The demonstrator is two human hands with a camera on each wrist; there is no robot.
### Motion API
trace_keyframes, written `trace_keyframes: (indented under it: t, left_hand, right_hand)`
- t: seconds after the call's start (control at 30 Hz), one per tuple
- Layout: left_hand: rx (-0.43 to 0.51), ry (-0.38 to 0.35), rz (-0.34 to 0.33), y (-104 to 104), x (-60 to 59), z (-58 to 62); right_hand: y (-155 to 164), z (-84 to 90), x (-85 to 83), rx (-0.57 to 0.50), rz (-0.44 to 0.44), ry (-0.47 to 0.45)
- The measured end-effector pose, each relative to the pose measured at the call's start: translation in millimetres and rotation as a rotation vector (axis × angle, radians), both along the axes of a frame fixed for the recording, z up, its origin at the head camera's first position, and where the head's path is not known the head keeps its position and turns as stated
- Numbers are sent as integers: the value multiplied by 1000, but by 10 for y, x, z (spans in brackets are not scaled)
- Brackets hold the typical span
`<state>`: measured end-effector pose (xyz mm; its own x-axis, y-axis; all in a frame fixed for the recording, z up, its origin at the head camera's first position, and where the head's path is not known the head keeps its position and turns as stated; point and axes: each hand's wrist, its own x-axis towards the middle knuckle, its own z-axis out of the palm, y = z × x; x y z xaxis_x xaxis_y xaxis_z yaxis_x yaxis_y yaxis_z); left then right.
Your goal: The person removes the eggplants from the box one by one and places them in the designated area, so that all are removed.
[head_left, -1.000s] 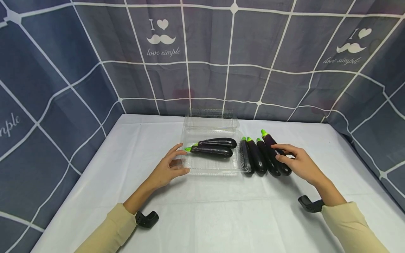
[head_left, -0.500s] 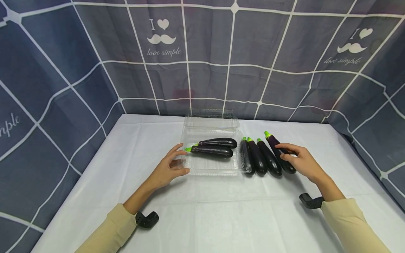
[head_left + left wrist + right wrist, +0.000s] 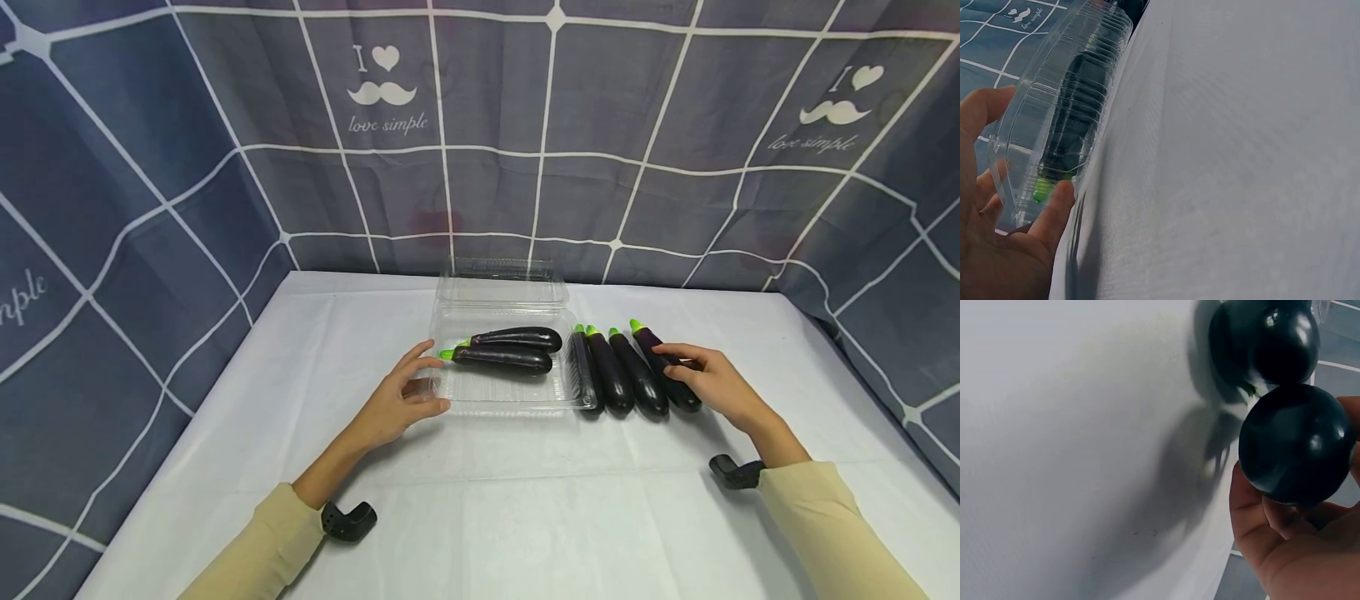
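Note:
My left hand [image 3: 396, 397] holds the left end of a clear plastic clamshell container [image 3: 495, 395], thumb at the near side and fingers at the far side. Two glossy dark eggplants [image 3: 502, 359] with green stems lie crosswise in it. In the left wrist view one eggplant [image 3: 1072, 119] shows through the ribbed wall. My right hand [image 3: 712, 379] grips the rightmost eggplant [image 3: 651, 343] of a row beside the container, stem pointing away from me. The right wrist view shows its round end [image 3: 1294, 447] between thumb and fingers, close against its neighbour [image 3: 1282, 347].
Three more eggplants [image 3: 609, 375] lie side by side between the container and my right hand; the leftmost is seen partly through the container's edge. The open lid [image 3: 501, 289] leans back towards the grey checked curtain [image 3: 495, 196]. A white cloth covers the table [image 3: 540, 517].
My right hand has shifted slightly right with its eggplant, drawing it off the neighbouring one; its stem end has come a little nearer. The left hand and container have stayed put.

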<state>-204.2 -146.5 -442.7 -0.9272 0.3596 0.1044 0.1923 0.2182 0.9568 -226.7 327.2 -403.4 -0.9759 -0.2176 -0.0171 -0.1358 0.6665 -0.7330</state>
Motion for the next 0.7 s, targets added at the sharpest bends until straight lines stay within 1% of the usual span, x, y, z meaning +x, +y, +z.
trace_keyframes:
  t: [0.3, 0.53, 0.7]
  left_hand:
    - [2, -5, 1, -7, 2, -3]
    - [11, -2, -3, -8, 1, -4]
    - [15, 3, -4, -8, 0, -8]
  right_hand:
    - [48, -74, -69, -11, 19, -40]
    - [63, -108, -69, -11, 27, -75]
    - [60, -105, -58, -5, 17, -82]
